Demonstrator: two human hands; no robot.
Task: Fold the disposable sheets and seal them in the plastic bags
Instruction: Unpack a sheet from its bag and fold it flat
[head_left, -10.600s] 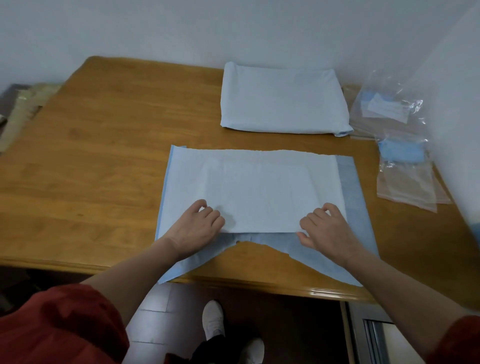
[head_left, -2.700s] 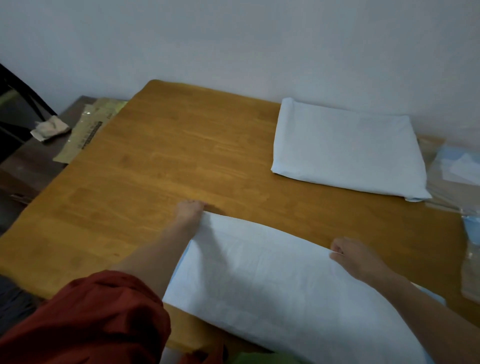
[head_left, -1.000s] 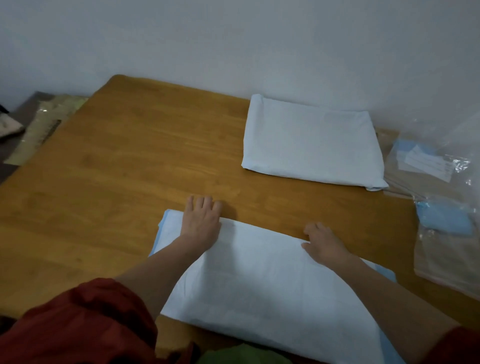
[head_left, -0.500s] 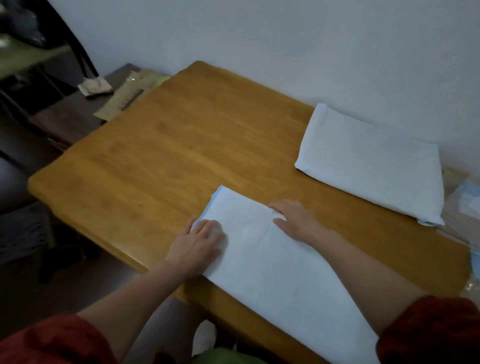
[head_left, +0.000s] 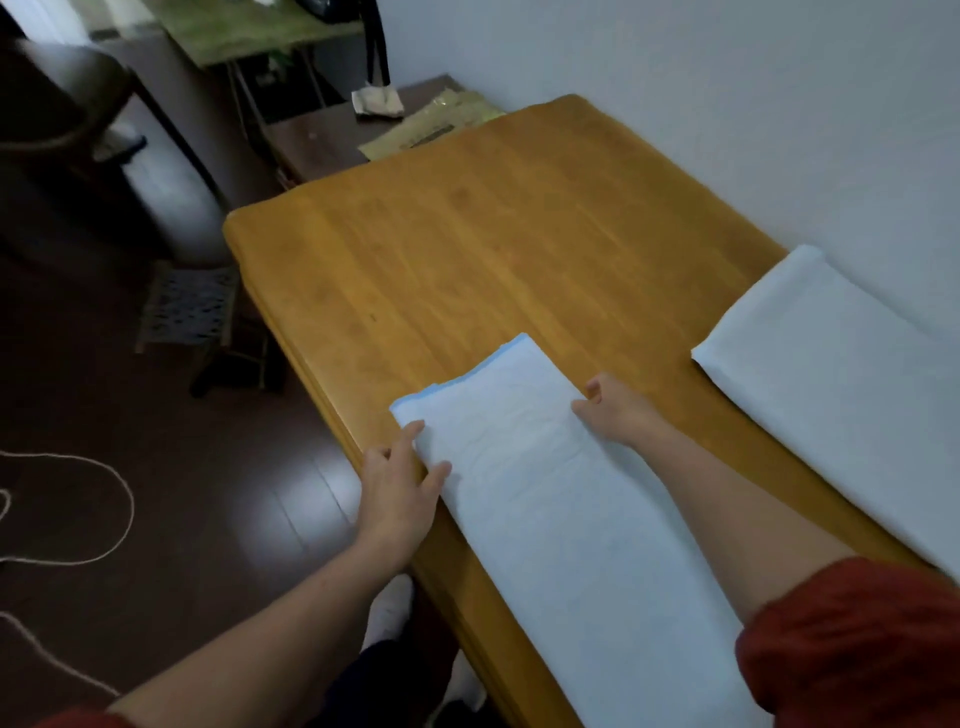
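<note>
The folded disposable sheet (head_left: 561, 509), a long white strip with a blue underside, lies along the near edge of the wooden table (head_left: 498, 234). My left hand (head_left: 397, 488) holds the strip's near edge close to its left end, thumb and forefinger on top and the other fingers curled past the table's edge. My right hand (head_left: 615, 410) grips the strip's far edge opposite it, fingers curled at the edge. The plastic bags are out of view.
A stack of white folded sheets (head_left: 831, 374) lies at the right against the wall. A dark side table (head_left: 332, 137) with paper packets stands beyond the table's far left end. A white cord (head_left: 104, 509) lies on the dark floor.
My view has swung left, so the bags have left the frame. Both hands have slid to the left end of the strip and now take its two long edges.
</note>
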